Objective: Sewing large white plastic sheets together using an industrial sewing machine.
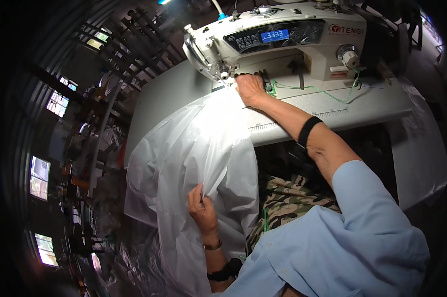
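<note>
A large white sheet [179, 163] of thin, slightly shiny material drapes from the sewing machine [278, 37] down over the table's front edge. My left hand [202, 213] pinches a fold of it low down, thumb and fingers closed. Up at the needle area, my right hand [249, 89] rests just right of the presser foot [228, 83], beside the sheet's gathered upper end. Its fingers are bent and drawn together, and their tips are mostly hidden. Bright lamp glare washes out the sheet near the needle.
Green thread [327, 91] runs across the machine bed beside a dark, slim tool [266, 81]. A ruler scale [302, 119] lines the table's front edge. More pale sheeting [421, 148] hangs at the right. Camouflage cloth [292, 193] covers my lap. Cluttered racks stand left.
</note>
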### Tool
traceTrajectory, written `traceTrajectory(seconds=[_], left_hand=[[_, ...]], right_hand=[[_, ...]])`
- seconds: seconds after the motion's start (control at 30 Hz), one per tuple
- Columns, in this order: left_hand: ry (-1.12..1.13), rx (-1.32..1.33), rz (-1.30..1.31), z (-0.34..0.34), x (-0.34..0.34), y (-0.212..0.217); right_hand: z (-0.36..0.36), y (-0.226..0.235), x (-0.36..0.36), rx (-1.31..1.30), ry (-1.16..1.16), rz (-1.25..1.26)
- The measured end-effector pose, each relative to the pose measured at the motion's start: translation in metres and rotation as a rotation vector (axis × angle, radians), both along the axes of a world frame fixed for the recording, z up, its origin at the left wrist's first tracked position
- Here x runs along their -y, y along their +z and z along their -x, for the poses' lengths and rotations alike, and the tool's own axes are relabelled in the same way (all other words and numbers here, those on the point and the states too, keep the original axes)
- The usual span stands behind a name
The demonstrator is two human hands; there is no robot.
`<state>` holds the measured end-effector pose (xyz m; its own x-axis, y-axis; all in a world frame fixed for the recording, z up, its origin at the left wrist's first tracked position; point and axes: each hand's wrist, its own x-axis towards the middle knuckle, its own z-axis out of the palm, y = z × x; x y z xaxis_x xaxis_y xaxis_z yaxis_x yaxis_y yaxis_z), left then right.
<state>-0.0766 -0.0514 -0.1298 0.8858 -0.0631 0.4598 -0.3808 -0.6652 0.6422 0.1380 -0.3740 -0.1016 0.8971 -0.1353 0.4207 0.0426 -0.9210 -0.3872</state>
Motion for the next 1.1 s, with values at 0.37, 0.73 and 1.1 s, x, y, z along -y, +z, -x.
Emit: traceTrajectory(seconds=[0.37,0.73,1.1], left_hand=[[0.189,0.081,-0.302,0.055,-0.006,-0.057],[0.112,-0.412,0.398,0.059,-0.1,-0.074],[-0.115,-0.481,0.951,0.074,-0.1,-0.009]], right_hand=[[0.222,-0.044,-0.042,-0.212,0.38,-0.218],[0.257,-0.052,-0.058,-0.407,0.628,-1.43],[0.257,-0.001,-0.01,0.289,0.222,-0.244]])
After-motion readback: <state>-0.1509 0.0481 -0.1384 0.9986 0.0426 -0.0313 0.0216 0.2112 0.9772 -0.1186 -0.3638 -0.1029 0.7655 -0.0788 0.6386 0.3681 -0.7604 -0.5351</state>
